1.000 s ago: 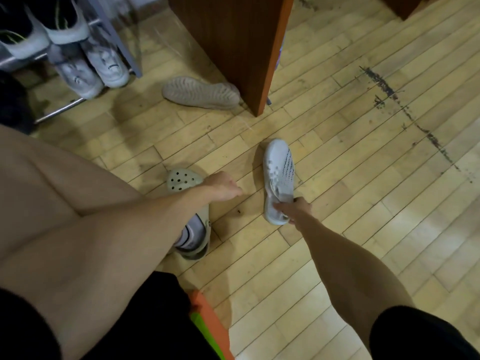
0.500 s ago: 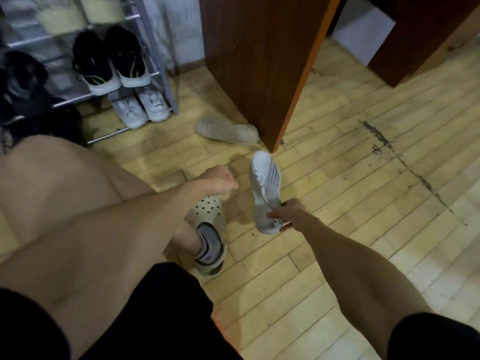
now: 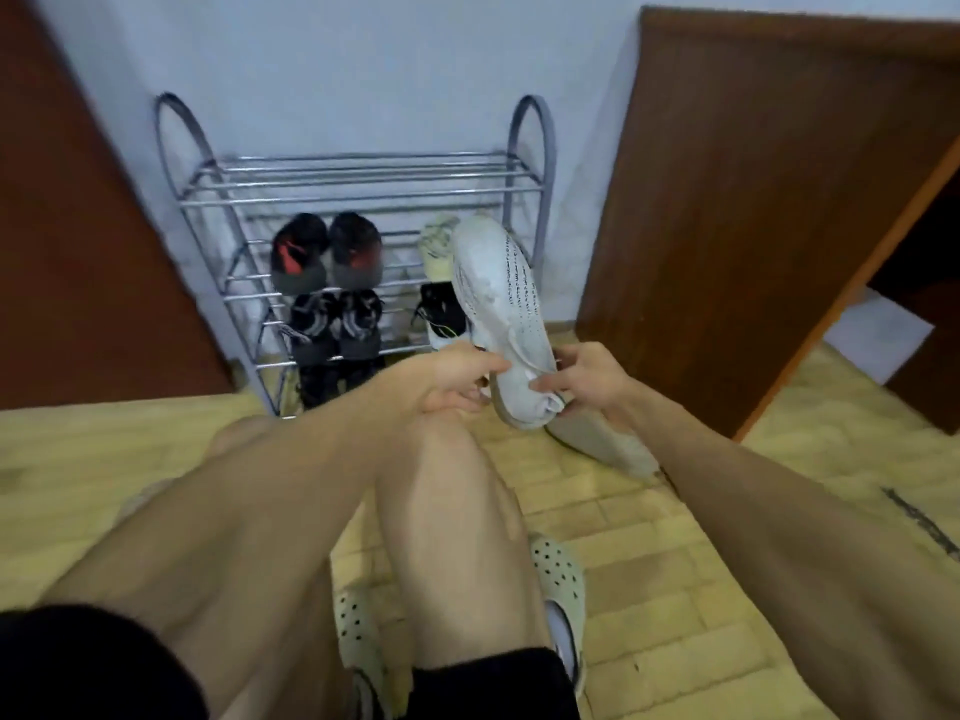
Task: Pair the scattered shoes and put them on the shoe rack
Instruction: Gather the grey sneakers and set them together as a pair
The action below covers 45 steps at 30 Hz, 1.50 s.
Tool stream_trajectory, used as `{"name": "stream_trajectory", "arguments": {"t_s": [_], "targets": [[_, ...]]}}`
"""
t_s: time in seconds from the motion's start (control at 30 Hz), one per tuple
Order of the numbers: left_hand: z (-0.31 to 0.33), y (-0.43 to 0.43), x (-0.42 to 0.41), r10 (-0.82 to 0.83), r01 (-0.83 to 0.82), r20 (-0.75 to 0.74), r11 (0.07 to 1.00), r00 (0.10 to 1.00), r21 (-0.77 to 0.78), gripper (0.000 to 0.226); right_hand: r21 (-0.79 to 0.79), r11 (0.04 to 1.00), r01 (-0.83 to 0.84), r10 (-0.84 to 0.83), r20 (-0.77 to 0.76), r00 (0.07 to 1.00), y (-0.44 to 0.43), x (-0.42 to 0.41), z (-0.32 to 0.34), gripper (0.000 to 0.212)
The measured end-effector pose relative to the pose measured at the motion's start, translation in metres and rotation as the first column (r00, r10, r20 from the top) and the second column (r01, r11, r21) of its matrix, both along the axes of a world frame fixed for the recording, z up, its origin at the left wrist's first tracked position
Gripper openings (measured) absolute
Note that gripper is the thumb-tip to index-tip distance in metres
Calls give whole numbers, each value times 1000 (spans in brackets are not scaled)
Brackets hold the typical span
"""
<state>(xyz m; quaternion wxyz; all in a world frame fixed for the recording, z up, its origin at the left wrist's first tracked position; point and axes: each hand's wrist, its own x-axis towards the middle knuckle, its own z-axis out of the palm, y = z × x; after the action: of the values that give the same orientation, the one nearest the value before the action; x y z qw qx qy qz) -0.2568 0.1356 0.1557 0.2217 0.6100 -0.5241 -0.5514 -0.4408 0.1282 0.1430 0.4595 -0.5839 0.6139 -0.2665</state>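
Note:
A white knit sneaker (image 3: pixel 501 298) with dark dashes is raised in the air, toe pointing up toward the metal shoe rack (image 3: pixel 358 184). My right hand (image 3: pixel 587 376) grips its heel, and my left hand (image 3: pixel 457 376) holds the heel end from the other side. Its mate, a pale sneaker (image 3: pixel 602 444), lies sole-up on the floor just under my right wrist. The rack's lower shelves hold a black-and-red pair (image 3: pixel 327 252), a black-and-grey pair (image 3: pixel 335 324), a lone cream shoe (image 3: pixel 434 241) and a black-and-white shoe (image 3: pixel 441 314) behind the raised sneaker.
A brown cabinet panel (image 3: pixel 753 200) stands close on the right of the rack and a dark door (image 3: pixel 78 252) on the left. My bare knees and cream perforated clogs (image 3: pixel 558 574) fill the foreground on the wooden floor (image 3: pixel 675 563). The rack's top shelf holds nothing.
My view has swung up from the floor to face the rack. The white sneaker went from resting on the floor in my right hand to raised in front of the rack, with my left hand now on it too.

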Motion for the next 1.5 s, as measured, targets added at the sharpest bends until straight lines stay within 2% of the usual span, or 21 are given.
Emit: {"name": "stream_trajectory", "arguments": {"t_s": [0.07,0.23,0.33,0.47,0.6,0.77,0.9,1.03,1.1,1.17,1.23,1.3,1.4,1.5], "targets": [[14,1,32,89,-91,-31,992,996,-90,42,-31,998,-53,53,5,999,-12,38,25,39],[50,23,119,371,-413,-199,876,907,-250,17,-111,978,-178,181,19,983,-26,144,72,34],[57,41,174,484,-536,-235,793,843,-290,22,-137,954,-265,270,21,963,-19,210,84,34],[49,80,243,620,-652,-205,693,757,-310,28,-155,922,-356,362,12,932,3,292,78,36],[28,126,300,717,-737,-192,610,670,-292,19,-100,884,-456,462,45,886,33,359,59,40],[-9,176,357,822,-831,-157,511,547,-218,32,-15,836,-549,549,60,834,69,428,20,37],[-45,200,385,845,-852,-131,501,519,-150,34,75,818,-570,567,59,822,80,467,-23,35],[-95,210,414,858,-864,-99,503,503,-27,21,189,816,-546,550,33,835,79,490,-75,22],[-124,213,430,850,-849,-17,527,527,36,25,237,808,-539,555,-1,832,77,498,-103,19],[-155,217,445,821,-827,97,556,562,80,27,294,795,-531,565,-39,824,74,504,-129,24],[-186,223,460,749,-783,239,614,618,102,34,344,783,-518,566,-52,823,74,509,-151,31],[-216,231,478,638,-733,404,667,655,136,42,379,778,-502,564,-70,823,74,516,-172,26],[-259,248,510,535,-721,554,668,638,184,52,426,766,-482,560,-72,825,78,528,-206,21],[-293,265,536,426,-729,709,661,562,181,63,481,749,-456,550,-67,833,84,533,-240,22]]}}
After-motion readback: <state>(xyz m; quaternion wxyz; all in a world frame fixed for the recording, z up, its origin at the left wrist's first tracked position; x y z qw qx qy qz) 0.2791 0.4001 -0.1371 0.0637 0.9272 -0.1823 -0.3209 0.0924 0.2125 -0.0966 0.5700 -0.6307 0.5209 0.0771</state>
